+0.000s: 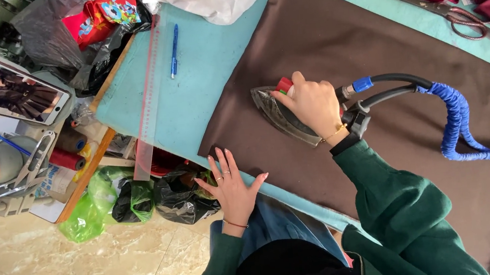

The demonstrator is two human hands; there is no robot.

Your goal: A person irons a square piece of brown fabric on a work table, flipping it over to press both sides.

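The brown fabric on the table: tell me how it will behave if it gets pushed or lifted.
The brown fabric lies flat and thin, so it would probably droop limply when lifted. Its faint sheen suggests it may slide on the turquoise table. The left hand pressing its edge and the iron under the right hand likely keep it from bunching.

Left hand (232, 188) flat, fingers spread, right hand (314, 104) fisted, gripping

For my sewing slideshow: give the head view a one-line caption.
Right hand grips a steam iron on brown fabric while the left hand rests flat at the fabric's edge.
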